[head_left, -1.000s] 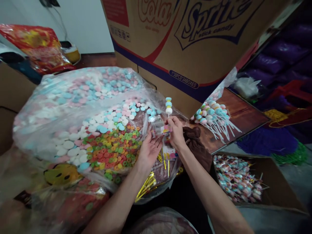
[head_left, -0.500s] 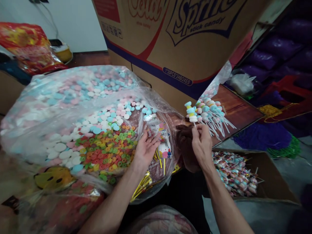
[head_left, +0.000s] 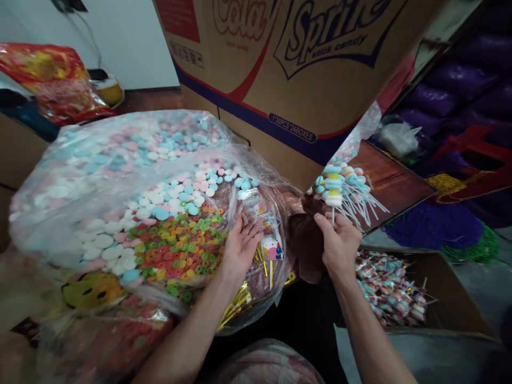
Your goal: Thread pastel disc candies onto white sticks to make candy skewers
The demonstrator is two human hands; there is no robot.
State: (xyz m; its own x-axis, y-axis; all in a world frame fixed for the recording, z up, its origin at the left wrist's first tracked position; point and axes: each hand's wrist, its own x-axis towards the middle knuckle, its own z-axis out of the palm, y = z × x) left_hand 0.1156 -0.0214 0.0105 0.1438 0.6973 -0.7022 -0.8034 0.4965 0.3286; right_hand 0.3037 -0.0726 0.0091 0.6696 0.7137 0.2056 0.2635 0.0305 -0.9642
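Between thumb and fingers, my right hand pinches the white stick of a candy skewer, upright, with blue, yellow and white pieces. Just behind it lies a pile of finished-looking skewers with white sticks pointing toward me. My left hand is palm up with fingers spread, holding nothing, over the right part of the big clear plastic bag. Beside its fingers are small printed wrappers. Left of it are colourful ring candies and white, pink and blue candy discs. Gold ties lie below the left hand.
A large printed carton stands at the back. At lower right an open box holds many wrapped skewers. A red snack bag lies at upper left, and purple strands lie at right.
My right hand has moved slightly right with the skewer, which now overlaps the pile behind. My left hand stays open in nearly the same place. The view has shifted a little.
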